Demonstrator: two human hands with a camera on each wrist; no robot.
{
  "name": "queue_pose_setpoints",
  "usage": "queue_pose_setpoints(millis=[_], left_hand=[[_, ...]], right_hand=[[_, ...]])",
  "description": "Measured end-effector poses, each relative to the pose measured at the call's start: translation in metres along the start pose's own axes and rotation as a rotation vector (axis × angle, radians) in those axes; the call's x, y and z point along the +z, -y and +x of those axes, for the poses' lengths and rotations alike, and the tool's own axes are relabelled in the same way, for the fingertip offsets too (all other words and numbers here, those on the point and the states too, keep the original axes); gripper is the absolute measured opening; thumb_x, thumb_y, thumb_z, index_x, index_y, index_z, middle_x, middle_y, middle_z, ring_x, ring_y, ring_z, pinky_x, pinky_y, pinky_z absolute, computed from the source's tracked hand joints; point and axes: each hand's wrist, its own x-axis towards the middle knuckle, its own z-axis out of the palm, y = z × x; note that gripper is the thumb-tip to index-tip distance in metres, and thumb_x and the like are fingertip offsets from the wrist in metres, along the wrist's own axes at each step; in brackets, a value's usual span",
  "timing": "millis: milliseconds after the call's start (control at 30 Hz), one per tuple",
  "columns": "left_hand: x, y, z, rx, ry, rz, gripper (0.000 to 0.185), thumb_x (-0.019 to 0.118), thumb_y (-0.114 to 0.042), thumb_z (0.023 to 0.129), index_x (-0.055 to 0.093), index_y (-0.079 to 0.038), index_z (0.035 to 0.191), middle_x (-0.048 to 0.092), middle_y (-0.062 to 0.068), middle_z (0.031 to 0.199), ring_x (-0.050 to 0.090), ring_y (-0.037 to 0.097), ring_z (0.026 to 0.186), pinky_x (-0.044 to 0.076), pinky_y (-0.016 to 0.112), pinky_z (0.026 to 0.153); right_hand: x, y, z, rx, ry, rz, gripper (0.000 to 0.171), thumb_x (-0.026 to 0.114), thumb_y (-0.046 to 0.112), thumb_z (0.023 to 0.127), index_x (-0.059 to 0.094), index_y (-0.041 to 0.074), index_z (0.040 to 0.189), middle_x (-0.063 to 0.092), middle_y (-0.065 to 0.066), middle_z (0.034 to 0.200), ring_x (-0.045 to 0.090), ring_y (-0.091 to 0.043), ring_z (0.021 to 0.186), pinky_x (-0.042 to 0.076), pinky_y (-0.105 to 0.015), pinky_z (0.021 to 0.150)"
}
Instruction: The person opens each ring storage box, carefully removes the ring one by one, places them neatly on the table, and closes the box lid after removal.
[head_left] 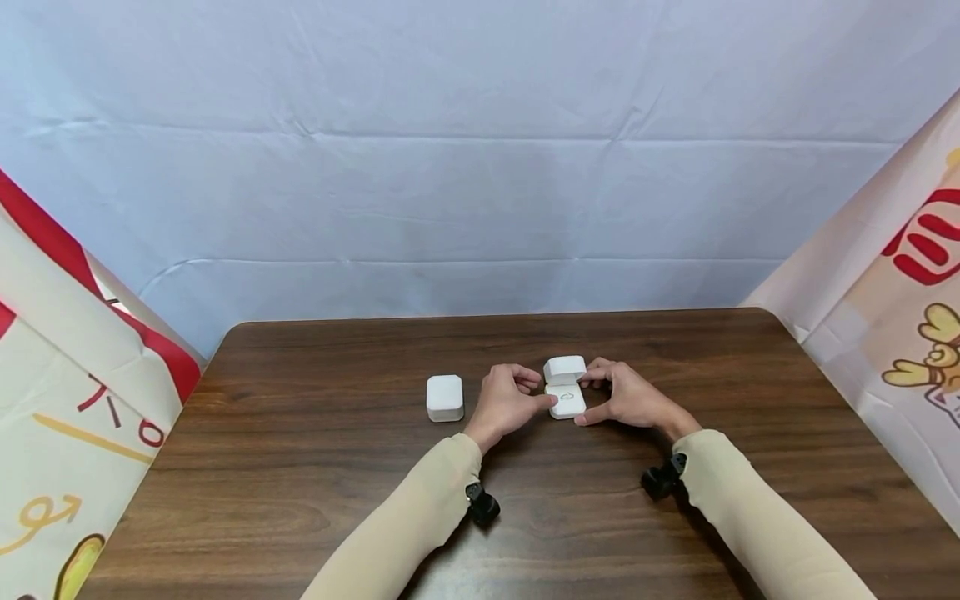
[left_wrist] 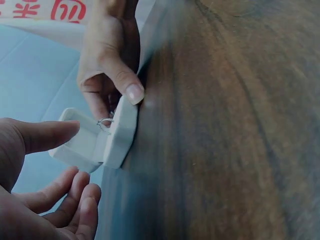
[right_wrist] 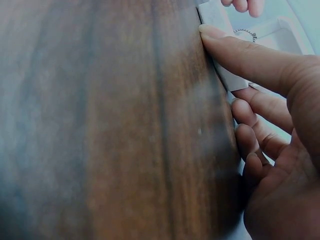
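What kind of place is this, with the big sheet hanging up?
Maybe a little screened-off filming spot: there's a wooden table, a pale sheet hanging behind it, and printed cloths on both sides.

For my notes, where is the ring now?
In the head view, right of centre: the ring sits in the open box, between the left hand and right hand.

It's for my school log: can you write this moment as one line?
right hand grips open white hinged box | left hand beside it | silver ring inside it | closed white rounded-square box on brown wooden table
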Motion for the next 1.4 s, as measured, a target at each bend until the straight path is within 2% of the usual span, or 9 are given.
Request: queue_pose_setpoints(millis=[400, 533, 767, 1100, 1400], left_hand=[[0.010, 0.002, -0.001, 0.049, 0.024, -0.008, 0.021, 0.086, -0.012, 0.082, 0.077, -0.004, 0.099, 0.073, 0.003, 0.090, 0.061, 0.005, 0.074, 0.052, 0.023, 0.070], [0.016, 0.002, 0.000, 0.069, 0.015, 0.007, 0.018, 0.086, -0.011, 0.080, 0.078, -0.004, 0.095, 0.073, 0.002, 0.085, 0.061, 0.004, 0.070, 0.051, 0.021, 0.067], [0.023, 0.003, 0.001, 0.078, -0.024, 0.027, 0.017, 0.088, -0.011, 0.078, 0.080, -0.005, 0.092, 0.073, 0.000, 0.078, 0.061, 0.000, 0.066, 0.051, 0.020, 0.067], [0.029, 0.003, 0.004, 0.053, -0.084, 0.054, 0.015, 0.091, -0.012, 0.075, 0.081, -0.008, 0.085, 0.070, -0.005, 0.070, 0.058, 0.000, 0.065, 0.049, 0.021, 0.069], [0.033, 0.004, 0.005, 0.020, -0.105, 0.051, 0.014, 0.091, -0.011, 0.074, 0.081, -0.009, 0.083, 0.067, -0.007, 0.068, 0.057, 0.002, 0.065, 0.049, 0.023, 0.068]], right_hand=[[0.001, -0.002, -0.001, -0.004, -0.007, -0.013, 0.045, 0.092, 0.019, 0.076, 0.072, 0.002, 0.113, 0.059, -0.009, 0.111, 0.052, -0.025, 0.097, 0.044, -0.041, 0.082], [0.002, -0.001, -0.001, 0.011, -0.009, -0.030, 0.045, 0.092, 0.019, 0.075, 0.072, 0.003, 0.113, 0.059, -0.009, 0.111, 0.051, -0.025, 0.096, 0.043, -0.041, 0.083], [0.003, 0.000, 0.000, 0.009, -0.022, -0.030, 0.043, 0.091, 0.008, 0.075, 0.072, -0.003, 0.111, 0.060, -0.016, 0.107, 0.051, -0.033, 0.094, 0.042, -0.045, 0.081], [0.000, -0.002, -0.001, -0.018, -0.030, -0.017, 0.045, 0.094, 0.025, 0.073, 0.074, 0.007, 0.110, 0.061, -0.006, 0.106, 0.052, -0.023, 0.093, 0.043, -0.036, 0.081], [0.001, -0.003, 0.000, -0.002, -0.028, -0.008, 0.046, 0.094, 0.025, 0.073, 0.075, 0.007, 0.110, 0.061, -0.005, 0.106, 0.052, -0.023, 0.093, 0.042, -0.035, 0.082]])
